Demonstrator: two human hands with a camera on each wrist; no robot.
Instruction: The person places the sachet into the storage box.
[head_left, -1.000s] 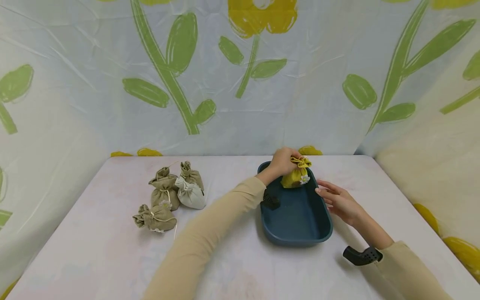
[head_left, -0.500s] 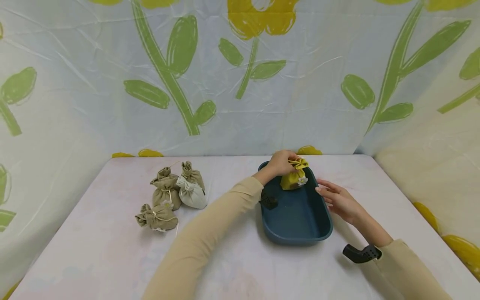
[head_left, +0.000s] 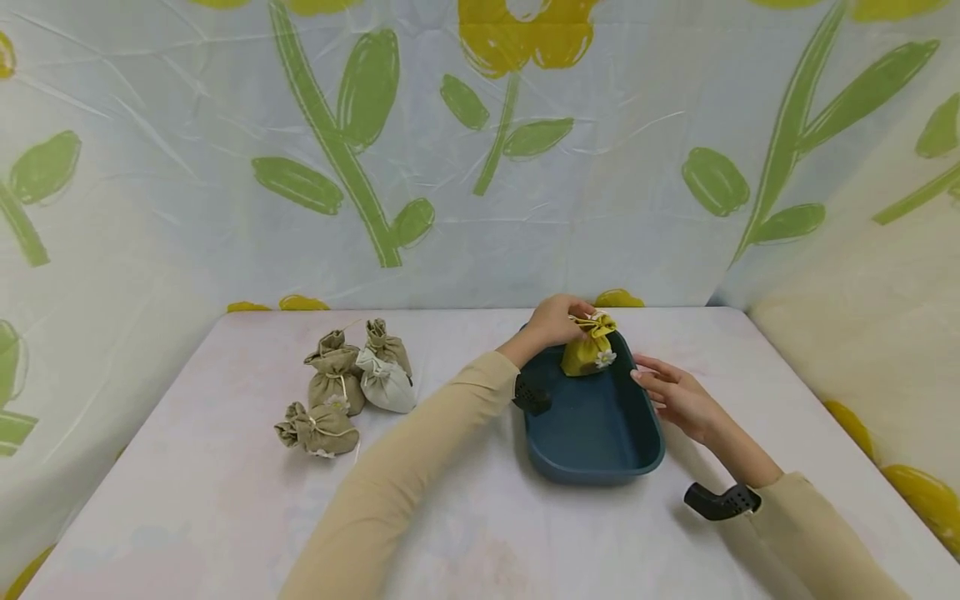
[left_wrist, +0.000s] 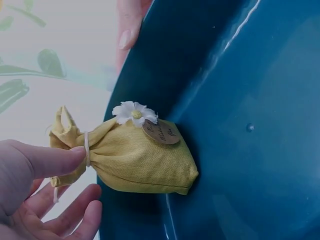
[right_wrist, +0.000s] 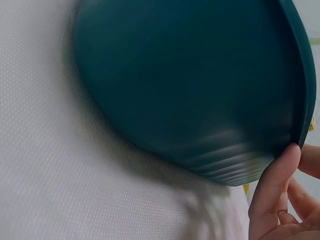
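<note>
My left hand (head_left: 557, 318) pinches the gathered neck of a small yellow drawstring pouch (head_left: 582, 358), its thumb against the white cord. The pouch carries a white flower and a round brown tag; in the left wrist view its body (left_wrist: 145, 162) lies sideways. It is at the far end inside a dark blue oblong tub (head_left: 588, 477); whether it touches the floor I cannot tell. At the tub's right side my right hand (head_left: 681, 402) rests its fingertips along the outside, with the thumb (right_wrist: 282, 170) at the rim.
To the left on the pale table (head_left: 195, 500) sit a grey-white pouch (head_left: 386, 385) and several tan pouches, among them a front one (head_left: 321, 431) lying on its side. A flower-print cloth (head_left: 615, 167) hangs behind the table.
The yellow pouch has shifted slightly left inside the tub, with my left hand still holding its neck. My right hand stays at the tub's side.
</note>
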